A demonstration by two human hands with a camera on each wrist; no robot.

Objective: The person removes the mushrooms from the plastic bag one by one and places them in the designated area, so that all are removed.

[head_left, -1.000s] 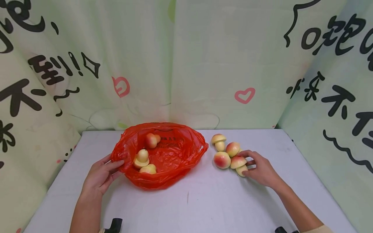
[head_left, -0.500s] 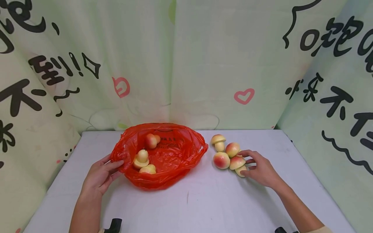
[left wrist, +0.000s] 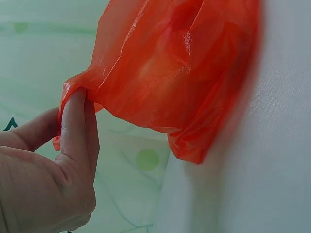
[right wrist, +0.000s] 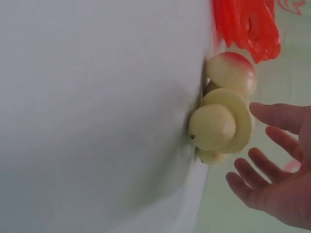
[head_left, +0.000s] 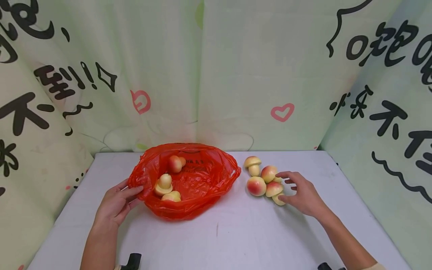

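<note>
My left hand pinches the left rim of a red plastic bag, thumb on one side and fingers on the other, as the left wrist view shows. Inside the bag lie toy mushrooms, among them one with its stem up and a reddish one. My right hand is spread around the near side of a cluster of toy mushrooms, close to a mushroom with a red and yellow cap. In the right wrist view that mushroom's stem faces the camera, and the right fingers are apart from it.
Other mushrooms in the cluster include a round red-capped one and a yellowish upright one at the back. All stand on a white-covered table. A printed curtain hangs behind the table and along both sides.
My right fingers have opened wider and drawn slightly back from the nearest mushroom. The left hand and the bag have stayed in place.
</note>
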